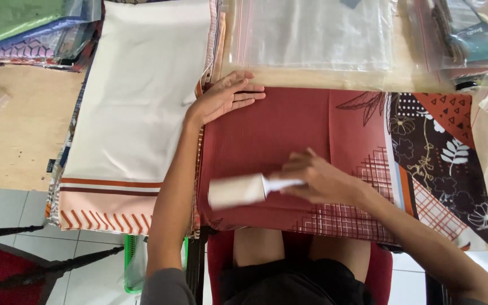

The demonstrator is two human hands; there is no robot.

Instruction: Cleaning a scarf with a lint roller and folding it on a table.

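A: Centre of the frame, the folded rust-red cloth (pixel 266 147) lay flat on the wooden bench (pixel 24 130), its patterned end with leaves and flowers running off to the right

B: And the left hand (pixel 227 97)?

A: It lay flat on the cloth's upper left corner, fingers spread and pressed down, nothing in its grip

B: The right hand (pixel 317 179) looked busier

A: It did, though it was blurred. Its grip was wrapped around the white handle of a lint roller (pixel 238 191), and the roller's pale drum sat on the cloth's lower edge, left of the hand

B: What lay around it?

A: Just left of the red cloth, touching it, a stack topped by a cream cloth (pixel 142 90) with orange stripes along its lower border. At the upper middle, clear plastic bags (pixel 317 34) lay on the bench above the cloth. More bagged fabrics (pixel 24 28) were in the upper left corner, and another lot at the upper right
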